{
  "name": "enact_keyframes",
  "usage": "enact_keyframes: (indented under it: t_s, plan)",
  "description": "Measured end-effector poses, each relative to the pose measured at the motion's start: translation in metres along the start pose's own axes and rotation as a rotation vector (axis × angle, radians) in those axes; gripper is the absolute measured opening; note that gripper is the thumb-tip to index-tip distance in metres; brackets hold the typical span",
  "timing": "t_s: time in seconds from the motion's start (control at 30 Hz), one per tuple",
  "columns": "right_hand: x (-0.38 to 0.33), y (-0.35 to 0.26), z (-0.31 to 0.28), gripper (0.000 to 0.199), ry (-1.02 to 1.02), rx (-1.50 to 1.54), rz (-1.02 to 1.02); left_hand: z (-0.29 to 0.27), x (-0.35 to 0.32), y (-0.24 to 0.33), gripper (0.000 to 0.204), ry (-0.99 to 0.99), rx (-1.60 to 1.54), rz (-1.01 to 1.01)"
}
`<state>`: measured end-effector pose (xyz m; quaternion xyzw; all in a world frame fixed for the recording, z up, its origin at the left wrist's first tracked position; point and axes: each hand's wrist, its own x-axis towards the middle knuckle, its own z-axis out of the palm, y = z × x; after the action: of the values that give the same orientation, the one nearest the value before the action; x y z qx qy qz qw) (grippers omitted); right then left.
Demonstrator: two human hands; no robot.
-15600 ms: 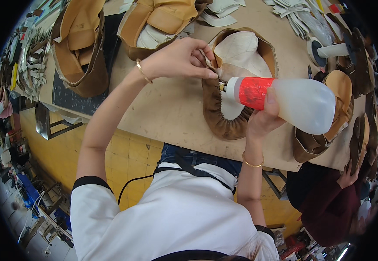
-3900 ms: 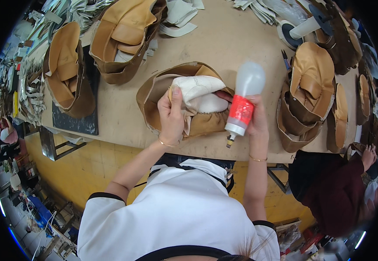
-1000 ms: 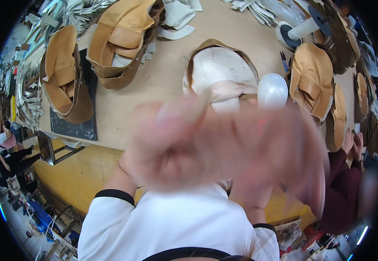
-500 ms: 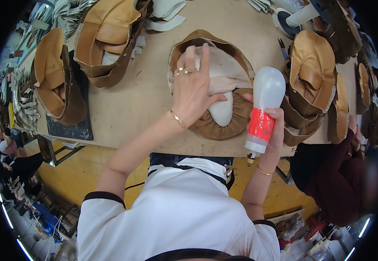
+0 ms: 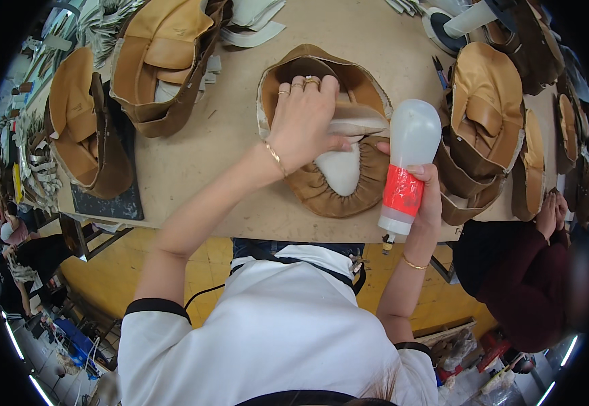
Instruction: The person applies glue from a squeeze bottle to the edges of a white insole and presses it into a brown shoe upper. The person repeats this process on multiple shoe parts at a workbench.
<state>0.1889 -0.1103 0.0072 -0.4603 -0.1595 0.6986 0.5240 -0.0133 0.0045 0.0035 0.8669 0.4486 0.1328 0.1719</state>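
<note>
In front of me at the table's near edge lies a brown leather shoe upper [image 5: 338,199], with a gathered toe and a pale insert. My left hand [image 5: 304,122] reaches into its opening, fingers bent down and thumb beside the pale fabric lining [image 5: 359,123]. The fingertips are hidden, but the hand seems closed on the folded lining. My right hand [image 5: 426,196] is wrapped round a translucent squeeze bottle [image 5: 415,128] with a red band. The bottle is upside down, its nozzle pointing toward me just past the table edge, apart from the upper.
Stacked brown uppers stand at the right [image 5: 487,101] and far left [image 5: 159,61]; another upper [image 5: 78,122] rests on a dark board [image 5: 122,169]. White cut pieces [image 5: 254,27] lie at the back. Near a tape roll [image 5: 443,30] are pens [image 5: 439,71]. Another person's hands [image 5: 552,213] show at right.
My left hand's fingers have bent further into the upper. The pale lining, spread before, is now folded toward me, baring brown leather inside. The bottle has barely moved.
</note>
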Motion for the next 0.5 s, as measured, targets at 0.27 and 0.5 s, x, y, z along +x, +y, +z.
enact_keyframes:
  t_s: [0.27, 0.5]
  plan:
    - [-0.001, 0.003, -0.005, 0.056, 0.088, -0.056, 0.015, -0.004, -0.012, 0.008, 0.034, -0.126, 0.1, 0.097]
    - [0.006, -0.001, -0.007, 0.057, -0.003, -0.002, 0.038, 0.007, 0.018, -0.03, 0.026, -0.181, -0.586, 0.207]
